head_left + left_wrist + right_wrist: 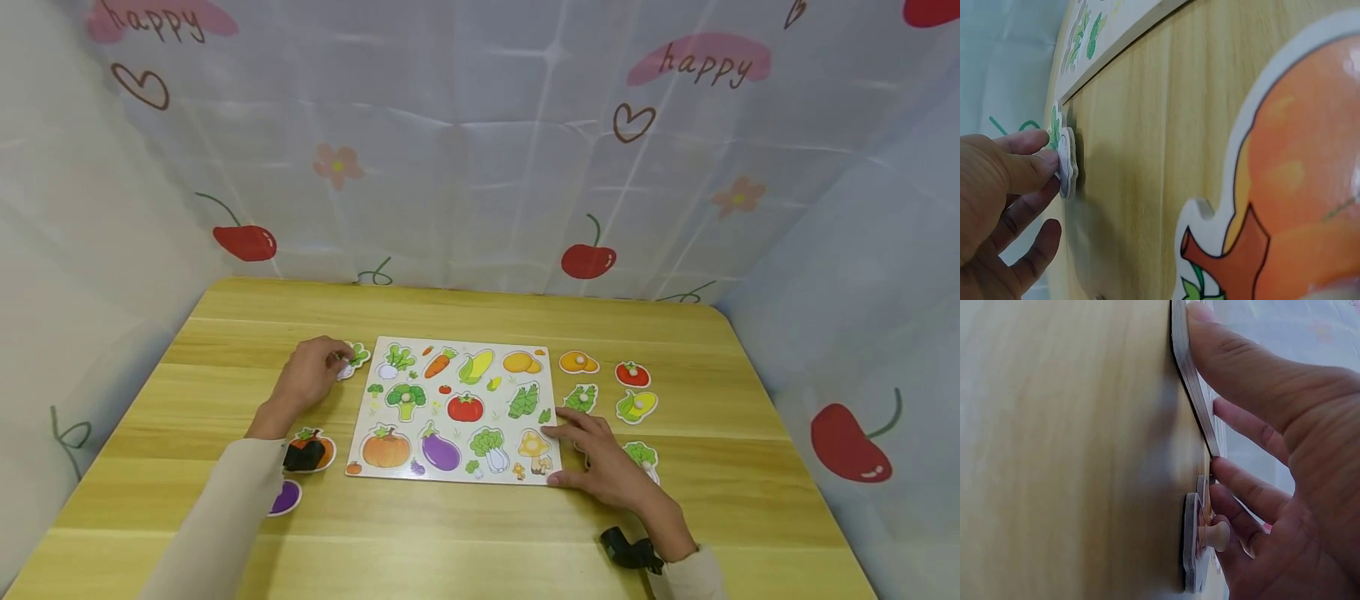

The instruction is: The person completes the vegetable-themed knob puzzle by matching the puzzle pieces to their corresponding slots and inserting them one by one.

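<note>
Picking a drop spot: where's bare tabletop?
Free table: behind the puzzle board, up to the curtain; in front of the board, between the sleeves. Crowded: either side of the board, with left hand, right hand and loose pieces.

Between my left hand (303, 379) and right hand (603, 462), the puzzle board (435, 415) looks like printed wood, the pumpkin piece (1300, 169) near the left glossy, the tabletop (450, 533) beneath smooth and wood-grained.

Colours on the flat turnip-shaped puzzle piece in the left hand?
Flat turnip-shaped piece: green leaves, white root. Best in the head view.
</note>
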A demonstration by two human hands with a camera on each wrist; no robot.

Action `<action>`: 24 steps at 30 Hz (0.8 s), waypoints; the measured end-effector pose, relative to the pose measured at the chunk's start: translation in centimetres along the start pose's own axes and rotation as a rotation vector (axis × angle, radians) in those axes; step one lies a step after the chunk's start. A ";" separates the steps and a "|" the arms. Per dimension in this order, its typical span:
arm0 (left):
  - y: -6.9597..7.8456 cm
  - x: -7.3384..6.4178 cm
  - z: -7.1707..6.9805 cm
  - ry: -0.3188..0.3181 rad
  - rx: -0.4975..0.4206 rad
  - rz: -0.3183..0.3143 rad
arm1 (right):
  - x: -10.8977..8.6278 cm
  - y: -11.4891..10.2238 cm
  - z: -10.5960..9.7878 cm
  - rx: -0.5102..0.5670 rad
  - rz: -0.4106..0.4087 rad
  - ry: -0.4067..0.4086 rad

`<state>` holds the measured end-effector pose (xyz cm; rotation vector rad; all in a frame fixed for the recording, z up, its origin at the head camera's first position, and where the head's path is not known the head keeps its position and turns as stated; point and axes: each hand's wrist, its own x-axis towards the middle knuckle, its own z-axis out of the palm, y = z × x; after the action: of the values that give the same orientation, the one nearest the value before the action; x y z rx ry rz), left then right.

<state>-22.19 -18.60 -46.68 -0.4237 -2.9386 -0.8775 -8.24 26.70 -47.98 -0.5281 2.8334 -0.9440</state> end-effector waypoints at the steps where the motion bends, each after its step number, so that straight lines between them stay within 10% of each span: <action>1: 0.1 0.0 0.0 -0.002 0.002 0.000 | 0.0 0.0 0.0 0.000 0.001 -0.001; 24: 2.4 0.4 0.3 -0.071 0.002 0.033 | -0.1 -0.4 -0.2 0.008 -0.015 0.008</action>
<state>-21.88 -16.42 -45.65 -0.5121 -2.9864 -0.8742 -8.10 26.51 -47.61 -0.5473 2.8353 -0.9619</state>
